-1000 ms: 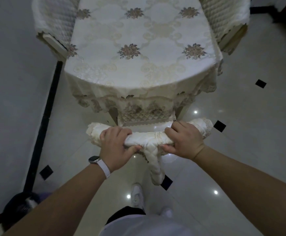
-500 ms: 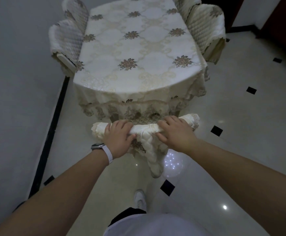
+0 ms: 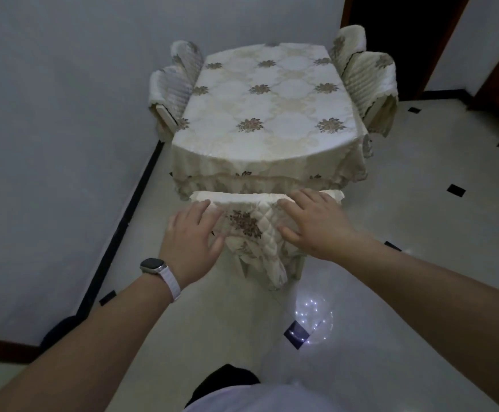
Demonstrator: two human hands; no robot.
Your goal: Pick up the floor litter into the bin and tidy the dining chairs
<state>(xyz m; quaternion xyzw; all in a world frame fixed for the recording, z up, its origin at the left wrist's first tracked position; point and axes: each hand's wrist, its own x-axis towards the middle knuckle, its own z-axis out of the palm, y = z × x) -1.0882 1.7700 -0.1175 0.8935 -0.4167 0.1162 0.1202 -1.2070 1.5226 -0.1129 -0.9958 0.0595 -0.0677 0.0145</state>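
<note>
Both the left hand (image 3: 193,237) and right hand (image 3: 313,223) rest open-fingered, gripping nothing, on the near chair (image 3: 267,200), whose slippery quilted cover probably shifts, so grasp the rigid top rail underneath.

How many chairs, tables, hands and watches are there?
Chairs: 5, two left, two right, one near
Table: 1
Hands: 2, left hand, right hand
Watch: 1
Total: 9
</note>
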